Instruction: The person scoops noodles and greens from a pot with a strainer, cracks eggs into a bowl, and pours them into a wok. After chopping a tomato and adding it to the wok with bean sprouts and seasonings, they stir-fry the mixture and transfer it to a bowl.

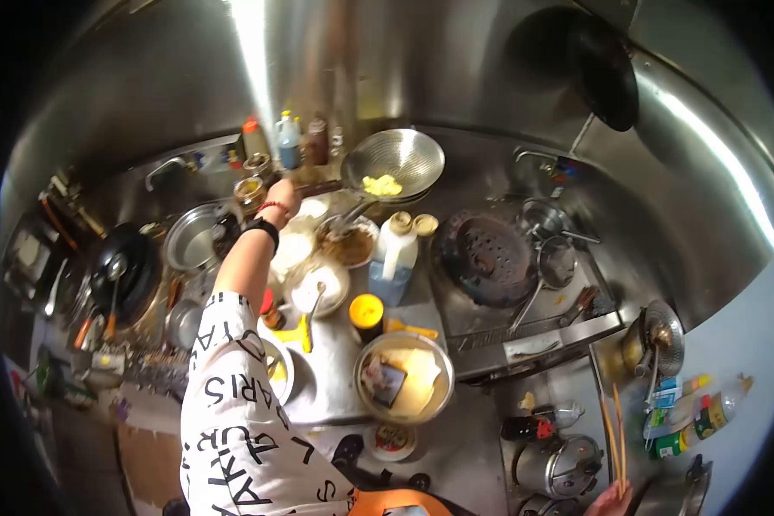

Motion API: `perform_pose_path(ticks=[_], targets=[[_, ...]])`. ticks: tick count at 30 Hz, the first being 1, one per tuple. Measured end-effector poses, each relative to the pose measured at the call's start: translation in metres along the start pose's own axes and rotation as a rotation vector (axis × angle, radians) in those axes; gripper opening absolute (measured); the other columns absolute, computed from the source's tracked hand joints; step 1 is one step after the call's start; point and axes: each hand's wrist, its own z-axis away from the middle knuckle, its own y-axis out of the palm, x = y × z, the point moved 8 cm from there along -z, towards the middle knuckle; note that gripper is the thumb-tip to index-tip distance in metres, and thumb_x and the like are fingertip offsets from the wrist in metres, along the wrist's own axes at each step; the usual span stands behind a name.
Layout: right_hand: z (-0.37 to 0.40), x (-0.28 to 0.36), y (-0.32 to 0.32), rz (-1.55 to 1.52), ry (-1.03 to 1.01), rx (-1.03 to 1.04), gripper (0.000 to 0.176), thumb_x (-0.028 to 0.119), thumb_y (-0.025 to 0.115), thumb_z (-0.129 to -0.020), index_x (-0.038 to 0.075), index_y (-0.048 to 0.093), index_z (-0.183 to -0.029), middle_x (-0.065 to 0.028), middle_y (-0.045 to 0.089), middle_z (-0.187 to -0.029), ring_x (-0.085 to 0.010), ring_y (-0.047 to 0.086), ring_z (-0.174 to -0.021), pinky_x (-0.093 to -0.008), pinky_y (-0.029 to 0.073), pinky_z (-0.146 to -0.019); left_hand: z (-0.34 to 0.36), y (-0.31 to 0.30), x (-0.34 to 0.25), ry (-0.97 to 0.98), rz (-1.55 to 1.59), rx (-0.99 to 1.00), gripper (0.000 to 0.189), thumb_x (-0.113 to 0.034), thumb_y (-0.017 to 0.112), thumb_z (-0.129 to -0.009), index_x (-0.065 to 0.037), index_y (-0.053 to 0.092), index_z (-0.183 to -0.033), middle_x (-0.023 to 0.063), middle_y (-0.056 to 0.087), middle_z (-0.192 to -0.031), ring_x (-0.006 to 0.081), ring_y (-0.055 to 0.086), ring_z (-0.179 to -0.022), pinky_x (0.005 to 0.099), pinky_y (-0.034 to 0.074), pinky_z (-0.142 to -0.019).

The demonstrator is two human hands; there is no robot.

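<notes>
My left hand (285,197) reaches far forward over the counter, its fingers closed around the end of a dark handle. That handle leads right to a large perforated metal strainer (408,159), which holds a small yellow clump (382,185). Small jars (249,191) are just left of the hand, and white bowls lie below it. At the bottom right edge my right hand (611,500), partly cut off by the frame, grips a pair of long chopsticks (615,434) pointing upward.
Bottles (289,142) line the back. A brown-filled bowl (350,245), a white jug (396,258) and a yellow-lidded container (366,312) occupy the middle. A perforated dark pan (486,258) sits right, a black wok (127,275) left. Near the front are a metal bowl (445,396) and a pot (559,466).
</notes>
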Motion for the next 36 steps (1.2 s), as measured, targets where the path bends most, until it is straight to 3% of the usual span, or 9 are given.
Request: perform_pose_path(ticks=[5,7,10,13,16,20,22,29,36], targets=[[0.041,-0.034,0.035,0.206,-0.108,-0.179,0.015,0.013,0.047,-0.090,-0.001,0.054,-0.087,-0.0121,0.057,-0.083,-0.0216,0.055,-0.079,-0.0301,0.049,-0.067,-0.039,0.057,0.034,-0.137,-0.294,0.201,0.030,-0.006,0.063,-0.063,-0.001,0.064,-0.093,0.0212,0.052,-0.117,0.0354,0.047,-0.113,0.0411,0.046,-0.087],[0.037,-0.053,0.041,0.116,-0.015,-0.054,0.017,0.012,0.047,-0.091,-0.003,0.055,-0.092,-0.0125,0.059,-0.083,-0.0217,0.056,-0.081,-0.0294,0.049,-0.068,-0.039,0.059,0.024,-0.037,-0.413,0.127,0.027,-0.008,0.061,-0.067,-0.001,0.064,-0.092,0.0203,0.057,-0.110,0.0330,0.053,-0.107,0.0409,0.048,-0.083],[0.035,-0.068,0.046,0.356,-0.114,-0.176,0.023,0.022,0.048,-0.091,0.001,0.055,-0.097,-0.0130,0.063,-0.085,-0.0184,0.063,-0.069,-0.0227,0.056,-0.060,-0.053,0.107,0.039,0.056,-0.500,0.702,0.030,-0.025,0.062,-0.068,0.001,0.065,-0.083,0.0140,0.064,-0.083,0.0252,0.063,-0.077,0.0382,0.050,-0.064],[0.044,-0.085,0.062,0.310,-0.158,-0.217,0.022,0.023,0.048,-0.091,0.003,0.056,-0.095,-0.0108,0.064,-0.080,-0.0170,0.063,-0.060,-0.0212,0.055,-0.050,-0.008,0.056,-0.001,0.039,-0.149,0.713,0.036,-0.027,0.065,-0.070,0.001,0.061,-0.092,0.0132,0.065,-0.083,0.0217,0.061,-0.062,0.0312,0.049,-0.052],[0.050,-0.087,0.059,0.340,-0.140,-0.127,0.021,0.022,0.049,-0.091,0.002,0.055,-0.095,-0.0133,0.064,-0.085,-0.0169,0.063,-0.067,-0.0225,0.055,-0.059,0.027,0.051,-0.019,-0.231,0.854,0.987,0.028,0.002,0.053,-0.077,0.008,0.050,-0.104,0.0222,0.063,-0.082,0.0164,0.057,-0.048,0.0237,0.049,-0.044],[0.066,-0.073,0.052,0.307,-0.184,-0.143,0.018,0.018,0.051,-0.090,0.002,0.055,-0.097,-0.0148,0.062,-0.090,-0.0182,0.061,-0.076,-0.0237,0.052,-0.066,0.035,0.015,-0.049,-0.138,1.078,0.797,0.004,0.003,0.058,-0.074,0.006,0.058,-0.075,0.0106,0.059,-0.064,0.0153,0.056,-0.048,0.0261,0.047,-0.044],[0.069,-0.055,0.044,0.293,-0.213,-0.118,0.019,0.018,0.051,-0.090,0.001,0.055,-0.097,-0.0146,0.062,-0.091,-0.0178,0.060,-0.078,-0.0236,0.052,-0.067,0.056,-0.008,-0.067,0.005,0.939,0.694,0.015,0.003,0.062,-0.070,0.006,0.055,-0.083,0.0096,0.058,-0.063,0.0161,0.055,-0.047,0.0276,0.046,-0.043],[0.098,0.032,0.052,0.152,-0.424,0.018,0.021,0.014,0.053,-0.087,0.000,0.056,-0.104,-0.0110,0.059,-0.099,-0.0220,0.060,-0.091,-0.0270,0.051,-0.075,0.228,-0.106,-0.147,0.394,1.103,0.515,0.050,0.003,0.063,-0.072,0.007,0.038,-0.116,0.0072,0.056,-0.066,0.0135,0.055,-0.050,0.0249,0.044,-0.046],[0.160,0.136,0.024,0.033,-0.575,0.136,0.020,0.012,0.055,-0.086,-0.001,0.055,-0.101,-0.0153,0.062,-0.090,-0.0280,0.063,-0.081,-0.0332,0.054,-0.070,0.497,-0.113,-0.306,0.734,1.190,0.909,0.050,0.001,0.063,-0.076,0.002,0.039,-0.120,0.0043,0.055,-0.068,0.0103,0.052,-0.049,0.0219,0.042,-0.046]])
